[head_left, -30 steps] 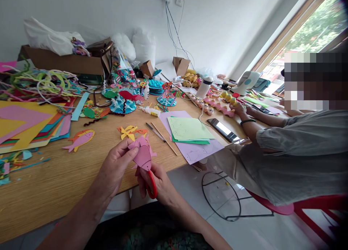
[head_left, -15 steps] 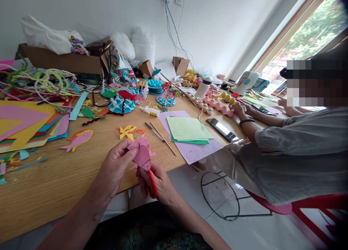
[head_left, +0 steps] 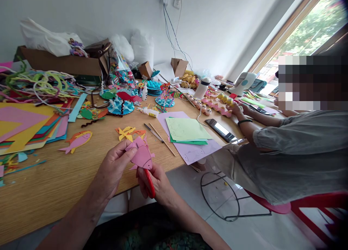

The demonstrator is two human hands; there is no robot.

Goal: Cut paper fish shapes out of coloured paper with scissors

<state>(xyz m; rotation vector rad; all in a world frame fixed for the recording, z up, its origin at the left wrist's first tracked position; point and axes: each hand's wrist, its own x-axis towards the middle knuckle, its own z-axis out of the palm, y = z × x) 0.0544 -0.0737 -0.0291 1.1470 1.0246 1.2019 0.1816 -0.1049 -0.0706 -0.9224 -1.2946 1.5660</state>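
Between thumb and fingers, my left hand (head_left: 115,165) pinches a pink paper fish (head_left: 141,154) with drawn lines and a dot for an eye. My right hand (head_left: 156,179) grips red-handled scissors (head_left: 149,184) just below the fish's head; their blades are hidden behind the paper. Both hands are over the table's front edge. Beyond them lie yellow and orange paper scraps (head_left: 126,133). A pink and orange paper fish (head_left: 78,141) lies flat to the left. A pen (head_left: 153,132) and a thin wooden stick (head_left: 163,139) rest on the tabletop to the right.
Coloured paper sheets (head_left: 24,121) and a heap of pipe cleaners (head_left: 46,83) occupy the left. Green paper (head_left: 187,129) lies on a purple sheet (head_left: 199,154), with a phone (head_left: 220,130) beyond. Blue paper-plate crafts (head_left: 121,107) stand further back. A co-worker in grey (head_left: 296,152) sits at right.
The pink fish has turned slightly in my left hand, showing more of its side. The scissors stay beneath it, their handles tilted a little differently. The whole view has shifted slightly.
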